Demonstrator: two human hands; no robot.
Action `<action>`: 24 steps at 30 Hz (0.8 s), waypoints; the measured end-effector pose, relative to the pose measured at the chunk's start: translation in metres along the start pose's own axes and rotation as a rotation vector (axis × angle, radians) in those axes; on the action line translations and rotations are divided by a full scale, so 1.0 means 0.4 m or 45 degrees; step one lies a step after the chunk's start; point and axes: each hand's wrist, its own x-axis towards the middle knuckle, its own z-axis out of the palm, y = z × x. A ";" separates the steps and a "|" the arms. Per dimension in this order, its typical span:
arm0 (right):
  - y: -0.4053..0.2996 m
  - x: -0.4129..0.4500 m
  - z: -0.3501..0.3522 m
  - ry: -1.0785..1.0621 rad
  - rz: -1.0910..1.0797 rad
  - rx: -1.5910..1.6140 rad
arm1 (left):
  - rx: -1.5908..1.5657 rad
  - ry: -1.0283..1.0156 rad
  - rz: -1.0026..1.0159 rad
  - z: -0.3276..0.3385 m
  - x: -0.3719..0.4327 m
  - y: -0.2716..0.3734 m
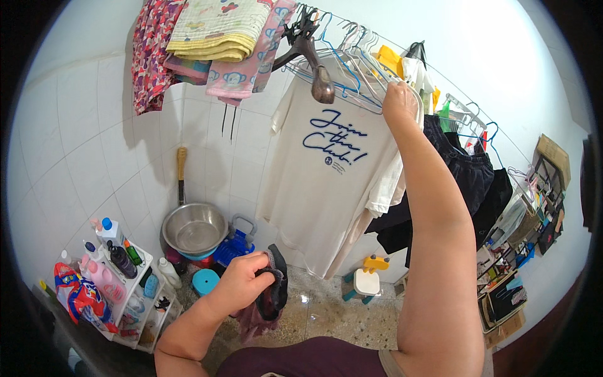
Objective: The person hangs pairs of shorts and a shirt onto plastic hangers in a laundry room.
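Note:
My left hand [245, 278] grips a dark maroon garment [273, 292] by its black and grey band, and the cloth hangs down above the floor. Raised to the clothes line, my right hand [401, 101] is closed at the ends of several clothes hangers [372, 61]. Its fingertips are hidden, so which hanger it grips is unclear. Just left of this hand hangs a white T-shirt [325, 188] with dark blue lettering. Black trousers [464, 160] hang to the right, partly behind my forearm.
Folded cloths [214, 35] and a dark wooden hanger [306, 56] hang at upper left. Below are a steel basin [194, 226], a blue stool [206, 281] and a white shelf unit [136, 301] with bottles. A small child's chair [366, 282] stands by the wall.

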 end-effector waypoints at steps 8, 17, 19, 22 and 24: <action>-0.093 0.026 -0.027 -0.105 0.048 0.579 | 0.032 -0.008 0.009 0.004 0.008 0.002; -0.083 0.050 -0.061 0.085 0.198 0.642 | -0.040 -0.006 -0.025 0.017 0.017 -0.004; -0.070 0.033 -0.083 0.037 0.217 0.753 | -0.013 -0.030 -0.071 0.014 0.021 -0.009; -0.058 0.026 -0.093 0.054 0.138 0.647 | -0.099 -0.060 -0.111 0.021 0.031 -0.007; -0.062 0.044 -0.088 0.066 0.204 0.732 | -0.059 -0.094 -0.113 0.024 0.035 0.006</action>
